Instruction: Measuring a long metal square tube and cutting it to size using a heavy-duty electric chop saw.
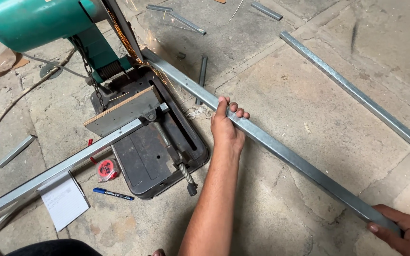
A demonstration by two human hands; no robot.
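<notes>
While sparks fly at the top left, the long steel tube [281, 149] lies slantwise across the concrete floor [309, 95], its long axis running from the saw blade [122, 28] at the upper left down to the lower right corner. Its far end points straight into the blade of the green chop saw [34, 21], and its near end points toward the lower right edge of view. Left hand [228, 125] sits about midway along the tube, grip closed over it, thumb on the far side and fingers curled over the top. Right hand [406, 232] has the near end, grip wrapped around it, though part of that hand is cut off by the edge. The tube crosses the saw's black base [157, 161], just beyond the clamp screw [176, 159]. A second tube [58, 170] juts out leftward from the vice. On the floor near the base lie a red tape roll [107, 169], a blue pen [112, 193] and a white notepad [65, 201]. Another long tube [357, 92] lies well apart at right, and short offcuts [186, 21] are scattered up top.
</notes>
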